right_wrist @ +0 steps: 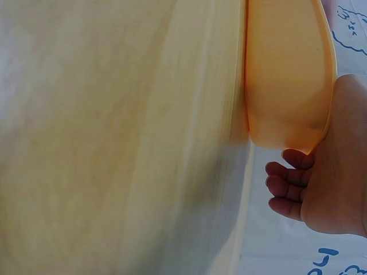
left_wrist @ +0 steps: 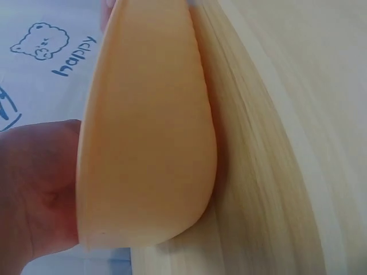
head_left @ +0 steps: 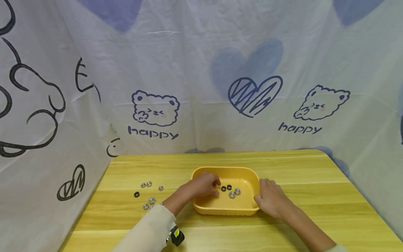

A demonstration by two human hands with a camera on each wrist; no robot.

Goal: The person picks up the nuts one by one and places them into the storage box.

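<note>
Probably light and fairly stiff, with slight give in the thin sides of the tray [head_left: 223,211]; apt to skid on the smooth table [head_left: 302,182] if nudged. Best held by the rim at a short end, as with the right hand [head_left: 272,197]: thumb over the lip, fingers curled against the outside. For the dark nuts [head_left: 229,187] and silver nuts [head_left: 237,191], hard, tough and likely slippery; best pinched across opposite flats. Flat on the table, the tray: yellow-orange, shallow, oblong, with rounded corners and a smooth outer face down to a rippled bottom edge. On its floor, right of centre, two dark nuts and two silver nuts, six-sided, with holes through the middle. Just left of these, inside the tray, the left hand [head_left: 203,184], fingers bent, thumb parted from them, nothing visible in the gap. Left of the tray, on the table, loose nuts [head_left: 152,200], mostly silver, one dark.
</note>
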